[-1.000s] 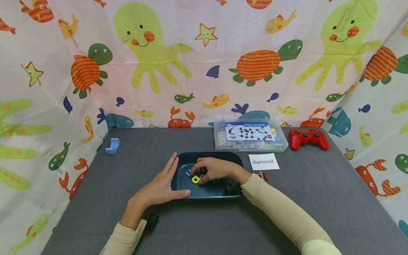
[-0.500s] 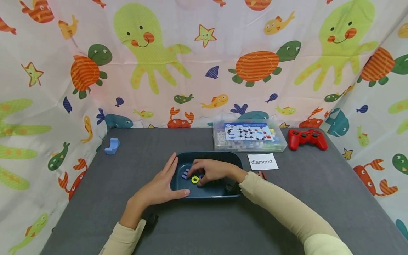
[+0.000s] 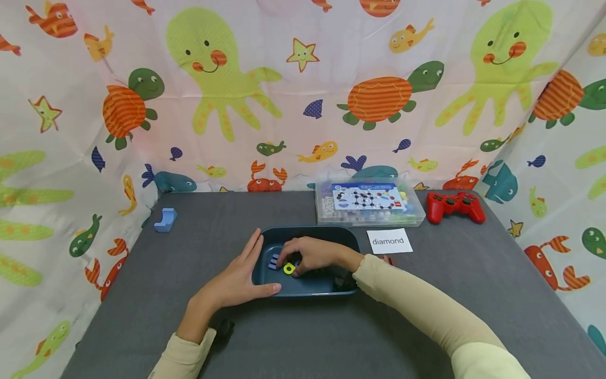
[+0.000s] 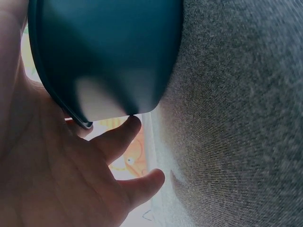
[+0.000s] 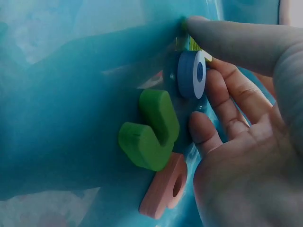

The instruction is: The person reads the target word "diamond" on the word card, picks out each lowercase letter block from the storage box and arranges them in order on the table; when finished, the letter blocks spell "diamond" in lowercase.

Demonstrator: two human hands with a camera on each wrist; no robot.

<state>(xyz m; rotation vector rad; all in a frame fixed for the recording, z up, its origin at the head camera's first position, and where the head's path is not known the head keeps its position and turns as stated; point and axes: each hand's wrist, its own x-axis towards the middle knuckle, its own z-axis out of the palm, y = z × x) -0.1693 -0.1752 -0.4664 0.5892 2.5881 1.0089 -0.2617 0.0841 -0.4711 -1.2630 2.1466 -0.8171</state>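
Centrally, as seen from where I stand, a dark blue bin [image 3: 307,294] lies on the grey table [image 3: 284,342]. The left hand [image 3: 239,282] rests against the bin's left end, fingers extended, thumb along the near rim. The right hand [image 3: 318,255] reaches into the bin with fingers bent downward; whether it pinches a piece I cannot tell. Slightly left of the frame's centre, a yellow ring-like piece [image 3: 289,269] lies just beside the right thumb, and a purple letter [image 3: 273,261] lies near the forefinger. Right wrist view: a blue piece [image 5: 185,74] with a round hole occupies the upper middle, a green hooked piece [image 5: 154,135] the middle, and a pinkish piece [image 5: 163,189] the lower middle. Right of centre: a card [image 3: 390,241] printed "diamond", near the bin; below it, a reddish piece [image 3: 389,260], partly hidden by the beige sleeve [image 3: 426,302]. Farther up: a clear plastic box [image 3: 369,218] bearing a label, with a red game controller [image 3: 455,207] just beside it. Left: a light blue block [image 3: 165,220], well apart from the bin. Background: a cloth [image 3: 284,118] printed with sea animals.
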